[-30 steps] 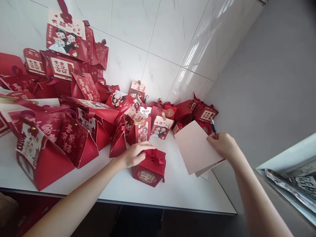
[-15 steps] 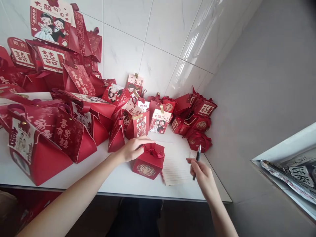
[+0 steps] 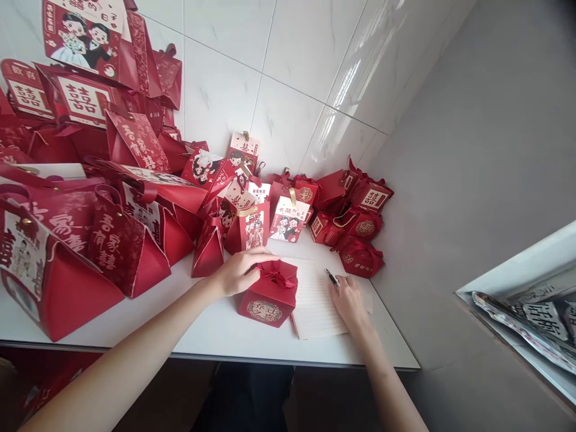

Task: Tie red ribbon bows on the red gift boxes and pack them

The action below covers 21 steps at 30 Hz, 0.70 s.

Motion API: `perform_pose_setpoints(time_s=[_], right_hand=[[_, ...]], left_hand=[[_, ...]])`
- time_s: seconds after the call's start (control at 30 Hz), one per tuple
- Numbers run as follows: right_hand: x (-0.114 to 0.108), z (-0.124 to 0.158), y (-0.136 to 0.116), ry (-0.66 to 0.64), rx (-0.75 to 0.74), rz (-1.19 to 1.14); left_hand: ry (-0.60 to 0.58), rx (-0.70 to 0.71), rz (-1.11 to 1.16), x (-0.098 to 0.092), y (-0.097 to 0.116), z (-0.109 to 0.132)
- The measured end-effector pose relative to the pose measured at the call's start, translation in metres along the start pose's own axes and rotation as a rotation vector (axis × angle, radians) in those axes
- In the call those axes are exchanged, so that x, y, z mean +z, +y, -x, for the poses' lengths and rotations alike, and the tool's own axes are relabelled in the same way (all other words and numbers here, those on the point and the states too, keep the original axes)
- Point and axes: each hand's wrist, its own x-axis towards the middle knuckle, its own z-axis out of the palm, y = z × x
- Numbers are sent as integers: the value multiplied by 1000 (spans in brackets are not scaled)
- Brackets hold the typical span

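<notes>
A red gift box [image 3: 266, 307] with a ribbon bow on top and a round gold emblem on its front stands near the table's front edge. My left hand [image 3: 238, 273] grips its back left top edge, fingers along the rear and thumb toward the bow. Right of the box lies a lined notepad [image 3: 312, 306], partly covered by the box. Over the pad's right side rests my right hand [image 3: 350, 299], its fingers closed around a black and silver pen [image 3: 332, 278]. The pen's upper part sticks out at the left; the rest is hidden under the hand.
A large heap of red wedding favour boxes [image 3: 144, 228] fills the left of the white table [image 3: 211, 336]. Several more small boxes [image 3: 360, 222] stand stacked by the grey wall at right. Behind is a tiled wall [image 3: 225, 84]. A shelf with packets [image 3: 531, 318] juts in at far right.
My right hand has come down and left with the pen, from above the table onto the notepad. My left hand stays on the box. The view has shifted slightly.
</notes>
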Motion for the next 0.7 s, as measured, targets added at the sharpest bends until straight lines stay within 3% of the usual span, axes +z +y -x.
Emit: perform_pose_setpoints(time_s=[0.13, 0.23, 0.33, 0.53, 0.7], right_hand=[[-22, 14, -36, 80, -150, -176], [-41, 29, -74, -189, -131, -375], [-47, 39, -101, -296, -186, -444], [-49, 63, -110, -372, -242, -498], [-56, 88, -113, -313, -183, -591]], left_hand=[[25, -63, -55, 6, 6, 1], [33, -96, -95, 9, 11, 1], [-6, -101, -94, 8, 16, 2], [-111, -138, -41, 3, 39, 22], [-149, -214, -98, 4, 65, 44]])
